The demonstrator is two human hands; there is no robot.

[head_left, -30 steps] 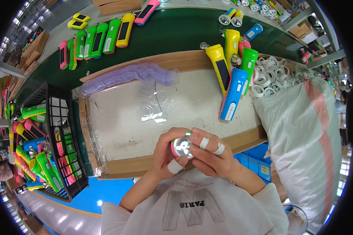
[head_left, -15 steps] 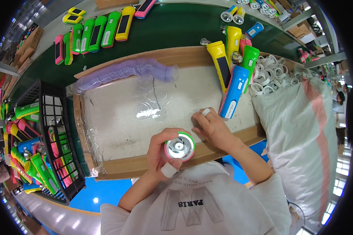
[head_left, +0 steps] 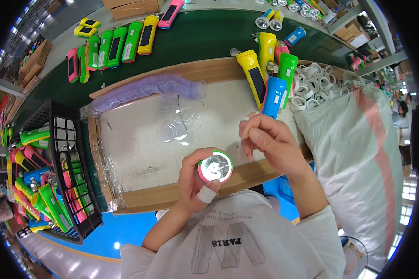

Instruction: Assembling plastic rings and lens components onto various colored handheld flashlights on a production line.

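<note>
My left hand (head_left: 191,179) is wrapped round a flashlight (head_left: 215,167) with a green and pink rim, its shiny reflector facing up. White tape (head_left: 206,194) is wound round that hand's thumb. My right hand (head_left: 271,139) hovers to the right of it, fingers curled and pinched together; whatever is between them, if anything, I cannot make out. Just beyond the right hand lie a blue flashlight (head_left: 274,95), a green flashlight (head_left: 287,74) and yellow flashlights (head_left: 252,76). Several thin clear discs (head_left: 172,131) are scattered on the white tray bottom (head_left: 149,153).
A long stack of clear purplish discs (head_left: 146,88) lies along the tray's far side. Black crate (head_left: 74,172) full of flashlights stands left. White rings (head_left: 314,83) and a white sack (head_left: 349,139) are at right. Solar-panel flashlights (head_left: 116,46) line the green bench (head_left: 191,37).
My right hand has lifted off the tray bottom, its fingers curling into a pinch. The left hand keeps the flashlight in nearly the same place, its reflector tilted slightly differently.
</note>
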